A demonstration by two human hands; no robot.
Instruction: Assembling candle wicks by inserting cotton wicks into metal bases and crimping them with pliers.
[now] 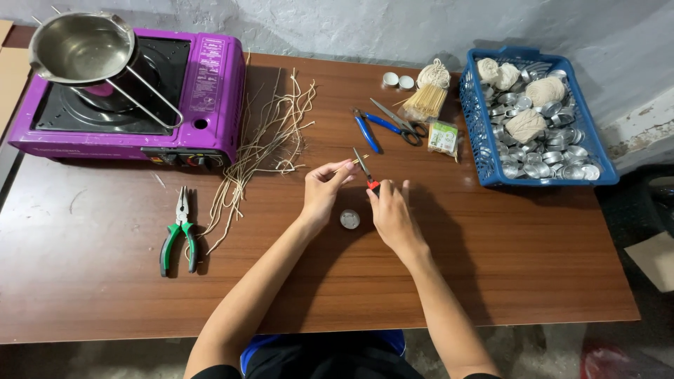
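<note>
head | L hand [324,191] fingers pinch thin wick [354,162] | R hand [390,214] grips red-handled tool [365,170] | round metal cup [349,219] between

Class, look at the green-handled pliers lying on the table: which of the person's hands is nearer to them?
Left. The left hand is right of the green-handled pliers, pinching a thin wick piece. The right hand lies farther right, beyond a small round metal cup, holding a red-handled tool.

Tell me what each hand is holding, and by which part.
The right hand grips a small red-handled tool by its handle, the metal tip pointing up. The left hand pinches the end of a thin pale wick strand at its fingertips.
</note>
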